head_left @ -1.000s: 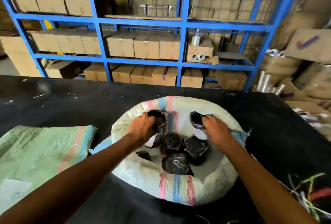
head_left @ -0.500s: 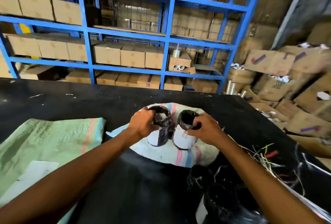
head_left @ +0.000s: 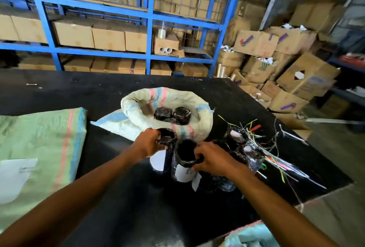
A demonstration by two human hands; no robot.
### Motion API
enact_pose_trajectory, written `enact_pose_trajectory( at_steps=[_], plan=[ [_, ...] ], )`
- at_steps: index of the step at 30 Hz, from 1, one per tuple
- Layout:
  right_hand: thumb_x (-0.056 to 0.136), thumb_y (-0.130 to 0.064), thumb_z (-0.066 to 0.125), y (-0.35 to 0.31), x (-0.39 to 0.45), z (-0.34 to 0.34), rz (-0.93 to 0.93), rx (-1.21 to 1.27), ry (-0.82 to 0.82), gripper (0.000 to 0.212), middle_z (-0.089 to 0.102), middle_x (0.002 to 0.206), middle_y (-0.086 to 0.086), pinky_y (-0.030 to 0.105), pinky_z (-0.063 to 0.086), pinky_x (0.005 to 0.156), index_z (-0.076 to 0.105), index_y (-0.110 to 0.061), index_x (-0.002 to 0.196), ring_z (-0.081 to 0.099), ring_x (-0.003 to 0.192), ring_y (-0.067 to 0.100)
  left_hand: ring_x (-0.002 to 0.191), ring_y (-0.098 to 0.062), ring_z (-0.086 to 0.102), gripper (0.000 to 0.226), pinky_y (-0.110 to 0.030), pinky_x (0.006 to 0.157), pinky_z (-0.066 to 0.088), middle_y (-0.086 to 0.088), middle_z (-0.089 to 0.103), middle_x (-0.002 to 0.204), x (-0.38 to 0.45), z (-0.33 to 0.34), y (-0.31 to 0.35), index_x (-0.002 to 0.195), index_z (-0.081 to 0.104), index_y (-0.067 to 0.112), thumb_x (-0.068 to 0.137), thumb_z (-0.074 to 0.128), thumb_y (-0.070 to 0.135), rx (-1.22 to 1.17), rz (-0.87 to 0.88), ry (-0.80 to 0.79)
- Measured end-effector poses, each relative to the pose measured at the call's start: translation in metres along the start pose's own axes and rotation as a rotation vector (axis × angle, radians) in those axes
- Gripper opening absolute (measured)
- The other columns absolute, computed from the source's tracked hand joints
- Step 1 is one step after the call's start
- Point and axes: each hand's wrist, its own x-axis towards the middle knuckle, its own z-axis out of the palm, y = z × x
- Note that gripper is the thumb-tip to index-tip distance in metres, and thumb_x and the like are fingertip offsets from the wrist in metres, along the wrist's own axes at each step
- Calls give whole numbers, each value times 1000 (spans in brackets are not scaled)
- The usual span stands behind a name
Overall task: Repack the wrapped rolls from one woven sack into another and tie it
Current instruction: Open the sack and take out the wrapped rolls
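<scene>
From the head view, the left hand (head_left: 151,144) grips the black-wrapped top of a roll (head_left: 162,157), fingers curled over its rim; the roll stands upright with its white side showing below. The right hand (head_left: 212,161) clamps the crumpled black top of a second roll (head_left: 184,164), just beside the first, also upright. Both rolls sit near the front of the black worktop (head_left: 122,197), in front of the white sack (head_left: 138,116).

That sack is open, its mouth rolled down into a thick rim with pink and blue stripes. Inside lie more rolls (head_left: 171,115) wrapped in black film, at least two plainly showing. Right of the hands stands a cluster of further black-wrapped rolls (head_left: 240,142), though blur makes their count hard to judge. A tangle of strings (head_left: 262,148) in yellow, red and green spreads over them and across the worktop to the right.

A green sack (head_left: 39,148) lies flat on the left of the worktop, with a pink and blue stripe and a white label (head_left: 15,177). Behind the worktop runs a blue rack (head_left: 150,19) stacked with boxes (head_left: 108,39). More cartons (head_left: 292,81) are heaped on the floor at the right.
</scene>
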Motion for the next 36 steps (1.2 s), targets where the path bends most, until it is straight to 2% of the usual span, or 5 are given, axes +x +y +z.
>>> enact_pose_trajectory(
  at_steps=[8,12,19,24,36],
  plan=[
    [78,-32,72,4,-24,40,-52,-122,-69,27,57,108,4,31,35,67,48,-19,77,55,95,30,76,-21,52,35,-28,66,37,-14,60,84,6,46,1,88,67,-4,77,77,28,-78,11,-23],
    [76,-32,74,11,-24,56,-71,-203,-111,28,60,93,9,42,43,86,49,-19,73,53,89,34,72,-23,60,29,-25,62,42,-15,69,85,8,55,5,81,73,2,70,82,28,-89,73,-61],
    [77,-55,66,16,-19,42,-127,-187,-148,41,65,113,-2,36,28,96,73,-22,100,42,113,21,81,-14,58,28,-18,66,44,3,57,85,5,52,6,95,71,12,75,79,30,-65,132,-192],
    [87,-40,62,23,-4,14,-87,91,47,24,71,96,-4,32,44,83,75,-22,93,61,91,15,101,-18,59,47,-31,89,49,1,60,105,15,41,4,124,54,23,84,66,45,-110,74,-276],
    [85,-21,57,113,189,-18,-5,217,97,13,70,98,6,36,51,81,68,-17,90,64,94,25,108,-20,61,29,-31,93,49,-6,63,122,142,-6,-23,123,58,14,95,52,23,82,28,-21]
  ],
)
